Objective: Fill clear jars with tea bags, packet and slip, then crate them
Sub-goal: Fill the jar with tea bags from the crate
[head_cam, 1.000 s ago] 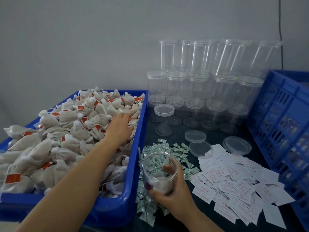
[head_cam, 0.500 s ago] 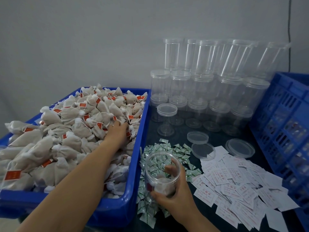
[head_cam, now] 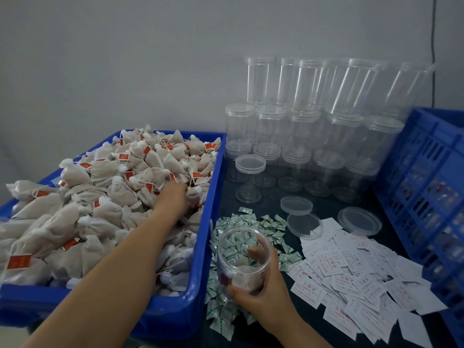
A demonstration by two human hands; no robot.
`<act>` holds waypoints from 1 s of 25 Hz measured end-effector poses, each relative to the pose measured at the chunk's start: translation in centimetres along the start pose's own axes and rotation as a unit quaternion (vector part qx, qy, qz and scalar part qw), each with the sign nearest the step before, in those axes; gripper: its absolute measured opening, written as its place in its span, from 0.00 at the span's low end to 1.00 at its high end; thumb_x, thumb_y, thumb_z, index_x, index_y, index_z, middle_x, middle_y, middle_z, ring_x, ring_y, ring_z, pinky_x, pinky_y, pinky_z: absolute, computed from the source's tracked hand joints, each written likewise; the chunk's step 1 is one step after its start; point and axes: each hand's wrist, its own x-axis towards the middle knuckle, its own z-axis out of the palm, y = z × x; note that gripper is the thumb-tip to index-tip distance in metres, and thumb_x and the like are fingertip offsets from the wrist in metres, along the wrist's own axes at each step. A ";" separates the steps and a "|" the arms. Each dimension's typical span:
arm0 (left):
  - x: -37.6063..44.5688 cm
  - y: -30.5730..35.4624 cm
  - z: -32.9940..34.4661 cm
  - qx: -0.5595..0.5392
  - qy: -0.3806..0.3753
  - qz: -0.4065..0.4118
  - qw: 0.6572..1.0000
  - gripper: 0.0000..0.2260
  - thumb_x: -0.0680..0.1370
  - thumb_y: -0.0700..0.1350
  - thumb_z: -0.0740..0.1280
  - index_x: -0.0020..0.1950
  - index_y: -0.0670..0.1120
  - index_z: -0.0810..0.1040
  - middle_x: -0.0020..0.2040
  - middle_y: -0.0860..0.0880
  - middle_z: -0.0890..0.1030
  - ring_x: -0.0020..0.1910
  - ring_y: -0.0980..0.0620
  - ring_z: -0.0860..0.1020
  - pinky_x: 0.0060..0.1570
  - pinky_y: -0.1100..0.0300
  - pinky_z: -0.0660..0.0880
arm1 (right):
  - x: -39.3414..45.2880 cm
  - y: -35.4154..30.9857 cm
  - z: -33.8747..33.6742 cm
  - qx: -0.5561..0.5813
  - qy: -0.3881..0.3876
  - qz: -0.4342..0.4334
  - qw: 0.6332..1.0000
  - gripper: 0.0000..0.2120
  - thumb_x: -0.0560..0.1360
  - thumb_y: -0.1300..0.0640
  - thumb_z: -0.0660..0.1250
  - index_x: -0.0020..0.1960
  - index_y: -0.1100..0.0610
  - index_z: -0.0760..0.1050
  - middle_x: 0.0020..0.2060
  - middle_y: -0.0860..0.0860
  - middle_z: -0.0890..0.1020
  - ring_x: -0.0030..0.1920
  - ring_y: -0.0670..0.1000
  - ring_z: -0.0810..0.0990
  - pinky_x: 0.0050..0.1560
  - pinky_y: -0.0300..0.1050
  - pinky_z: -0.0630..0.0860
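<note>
A blue tray (head_cam: 200, 285) on the left is heaped with beige tea bags (head_cam: 105, 197) bearing red tags. My left hand (head_cam: 172, 197) reaches into the heap, its fingers curled down around tea bags at the far right of the pile. My right hand (head_cam: 261, 292) grips an open clear jar (head_cam: 241, 247) from the side, beside the tray's right wall. A few tea bags lie in the jar's bottom. The jar stands on a scatter of small green-and-white packets (head_cam: 271, 222). White paper slips (head_cam: 351, 272) with red print lie in a pile to its right.
Stacked empty clear jars (head_cam: 313, 136) with lids fill the back of the dark table against the wall. Loose clear lids (head_cam: 296, 205) lie in front of them. A blue slatted crate (head_cam: 426, 184) stands at the right edge, with filled jars dimly visible inside.
My left hand has gone from lying flat on the heap to digging its fingers into the tea bags. The right hand keeps holding the jar in the same spot.
</note>
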 end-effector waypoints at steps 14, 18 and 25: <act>-2.9 3.6 -6.2 -0.190 0.064 0.091 0.976 0.13 0.74 0.48 0.70 0.57 0.47 0.77 0.45 0.52 0.78 0.41 0.56 0.76 0.40 0.65 0.68 | 0.2 -0.4 -0.1 -0.010 -0.003 0.004 1.000 0.52 0.56 0.37 0.82 0.69 0.24 0.54 0.57 0.28 0.70 0.61 0.42 0.77 0.54 0.41 0.81; -4.6 5.6 -9.1 -0.185 0.044 0.176 0.966 0.09 0.73 0.50 0.71 0.51 0.49 0.79 0.42 0.53 0.79 0.41 0.55 0.77 0.39 0.66 0.70 | 0.1 -0.4 -0.2 -0.016 -0.006 0.003 1.000 0.50 0.58 0.42 0.82 0.68 0.23 0.55 0.58 0.29 0.69 0.62 0.41 0.76 0.55 0.42 0.81; -9.6 7.8 -10.7 -0.321 -0.039 0.197 0.925 0.07 0.71 0.49 0.72 0.48 0.55 0.79 0.42 0.58 0.82 0.43 0.64 0.79 0.37 0.74 0.72 | 0.1 -0.4 -0.2 -0.035 -0.001 -0.003 0.999 0.47 0.58 0.40 0.80 0.66 0.21 0.54 0.62 0.35 0.69 0.64 0.41 0.72 0.63 0.48 0.78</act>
